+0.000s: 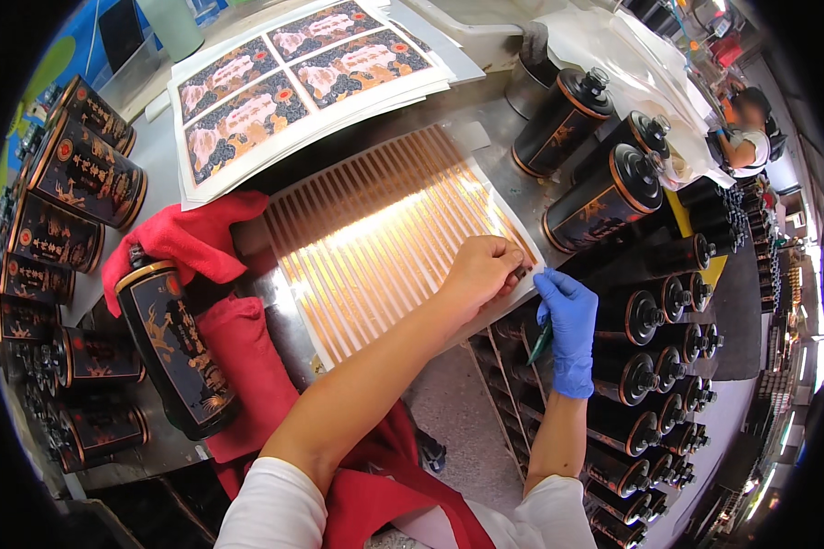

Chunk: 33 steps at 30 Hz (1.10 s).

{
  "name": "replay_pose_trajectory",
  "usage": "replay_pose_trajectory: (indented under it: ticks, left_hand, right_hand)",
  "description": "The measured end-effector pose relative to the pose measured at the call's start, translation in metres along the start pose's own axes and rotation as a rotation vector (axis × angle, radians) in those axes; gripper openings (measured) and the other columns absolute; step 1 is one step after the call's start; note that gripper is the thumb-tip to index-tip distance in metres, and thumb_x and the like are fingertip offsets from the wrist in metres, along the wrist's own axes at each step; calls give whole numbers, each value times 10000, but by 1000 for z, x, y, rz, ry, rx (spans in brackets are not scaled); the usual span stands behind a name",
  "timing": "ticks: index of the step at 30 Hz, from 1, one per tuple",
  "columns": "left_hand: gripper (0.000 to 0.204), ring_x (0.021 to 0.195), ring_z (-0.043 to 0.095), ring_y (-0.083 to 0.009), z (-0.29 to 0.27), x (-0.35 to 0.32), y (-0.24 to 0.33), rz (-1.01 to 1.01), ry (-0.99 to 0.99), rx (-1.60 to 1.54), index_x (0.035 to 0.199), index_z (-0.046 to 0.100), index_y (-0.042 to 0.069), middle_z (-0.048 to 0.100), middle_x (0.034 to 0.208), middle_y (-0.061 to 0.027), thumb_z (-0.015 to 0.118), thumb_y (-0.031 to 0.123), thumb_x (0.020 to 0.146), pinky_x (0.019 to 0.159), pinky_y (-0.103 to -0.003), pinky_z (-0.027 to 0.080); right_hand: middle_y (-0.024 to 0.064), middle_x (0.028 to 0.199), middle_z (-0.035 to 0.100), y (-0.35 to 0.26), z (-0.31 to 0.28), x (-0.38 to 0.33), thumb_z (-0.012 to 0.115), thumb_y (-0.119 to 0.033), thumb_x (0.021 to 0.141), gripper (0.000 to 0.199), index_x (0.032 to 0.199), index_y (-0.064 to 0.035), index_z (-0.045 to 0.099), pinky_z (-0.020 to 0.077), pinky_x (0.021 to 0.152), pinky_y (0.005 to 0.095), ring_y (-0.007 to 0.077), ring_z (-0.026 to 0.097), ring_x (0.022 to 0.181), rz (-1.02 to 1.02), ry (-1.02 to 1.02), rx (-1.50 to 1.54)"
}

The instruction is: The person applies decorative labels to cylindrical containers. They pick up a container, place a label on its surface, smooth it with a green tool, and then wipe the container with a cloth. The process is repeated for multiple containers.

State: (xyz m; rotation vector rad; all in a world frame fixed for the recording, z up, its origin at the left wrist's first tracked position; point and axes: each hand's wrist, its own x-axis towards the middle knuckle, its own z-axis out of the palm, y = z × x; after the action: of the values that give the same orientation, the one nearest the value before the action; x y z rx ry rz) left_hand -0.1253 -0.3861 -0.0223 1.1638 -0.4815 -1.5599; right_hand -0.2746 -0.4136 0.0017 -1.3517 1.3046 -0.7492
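Observation:
A white backing sheet with rows of shiny gold strips [375, 233] lies on the metal table in front of me. My left hand [485, 272], bare, reaches over its right end with fingers closed in a pinch; what is between the fingertips is too small to make out. Just right of it, at the sheet's right edge, is my right hand [566, 320] in a blue glove. Its thumb and forefinger point to the edge, and its other fingers curl around a thin green flat tool [541, 342], partly hidden by the glove.
Decorated black bottle [178, 352] leans on a red cloth [247, 352] at left, near more bottles. Printed label sheets [293, 78] are stacked beyond. Black bottles [604, 197] stand at right, and several more fill a rack [645, 366]. Another person [746, 137] is far right.

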Motion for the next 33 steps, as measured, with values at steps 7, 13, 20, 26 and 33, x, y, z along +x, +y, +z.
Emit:
replay_pose_trajectory:
  ticks: [7,13,20,26,33]
  left_hand:
    - [141,621,544,-95,-3,-12,2,125,181,91,893,644,17,602,742,-25,553,125,887,595,-226,477]
    - [117,650,544,-85,-4,-30,15,217,249,-22,942,633,35,623,842,-32,572,105,872,616,-219,468]
    - [135,640,522,-65,-10,-94,50,590,332,-240,982,618,30,619,852,-38,591,89,864,607,-210,436]
    - [195,617,481,-78,-20,-203,98,1072,392,-276,1085,550,-6,591,946,-85,488,52,909,558,-225,413]
    - [159,628,415,-97,-70,-300,99,1289,410,122,1081,489,44,528,982,-58,461,109,939,548,-246,350]
  right_hand:
    - [3,558,528,-2,-5,0,649,-144,824,211,928,39,631,300,386,177,57,431,403,146,-111,248]
    - [5,590,540,3,-4,6,639,-139,825,168,886,16,618,309,375,177,61,443,411,134,-111,323]
    - [36,708,612,10,-12,8,634,-135,829,171,908,16,644,376,439,202,81,514,478,-18,48,-35]
    - [19,811,664,11,2,-25,594,-100,851,210,1039,-15,636,408,545,208,66,483,588,-263,272,-448]
    - [89,1020,548,-1,110,-134,504,-56,834,420,1235,-171,544,500,609,350,281,611,706,-744,-513,-670]
